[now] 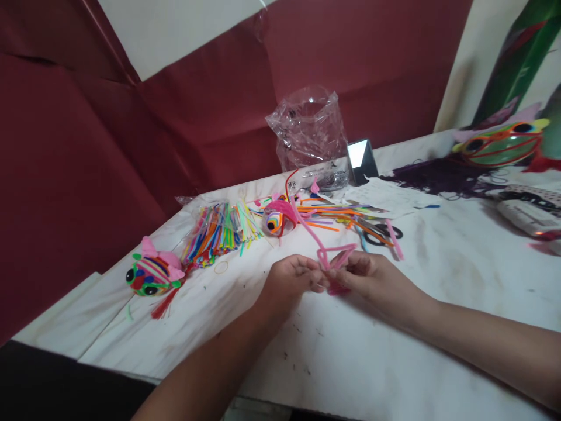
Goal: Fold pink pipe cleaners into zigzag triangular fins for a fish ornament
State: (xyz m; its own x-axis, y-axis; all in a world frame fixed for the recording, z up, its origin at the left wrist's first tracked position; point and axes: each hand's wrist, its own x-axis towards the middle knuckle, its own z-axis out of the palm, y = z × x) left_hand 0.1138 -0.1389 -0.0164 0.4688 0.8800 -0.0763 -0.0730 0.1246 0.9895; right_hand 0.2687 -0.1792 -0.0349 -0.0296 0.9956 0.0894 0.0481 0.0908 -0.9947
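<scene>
Both your hands are low over the desk (197,345), between its front edge and the clutter at the back. Left hand (291,275): fingers drawn in narrow, tips pinching the pink pipe cleaner (310,230). Right hand (370,279): thumb and fingers closed on the same piece, just beside the left fingertips.

The pipe cleaner is bent into loops between your hands; one straight length runs toward the back edge. A deeper-pink bit (338,289) shows under your fingers; cannot tell whether it is joined on.

Beyond that straight length: a pink figure with a ringed eye (279,215). Toward the back left corner, a fanned bundle of coloured pipe cleaners (219,233). Near the left edge, a striped figure with dark eyes (148,270), red tassel (164,305) beside it.

Along the back edge: clear plastic bag (310,131), then a dark device with a bright face (363,162). Black-handled scissors (384,229) lie past your right hand, near the white papers (390,196). Toward the back right: purple strands (432,175) and a larger eyed figure (502,143).
</scene>
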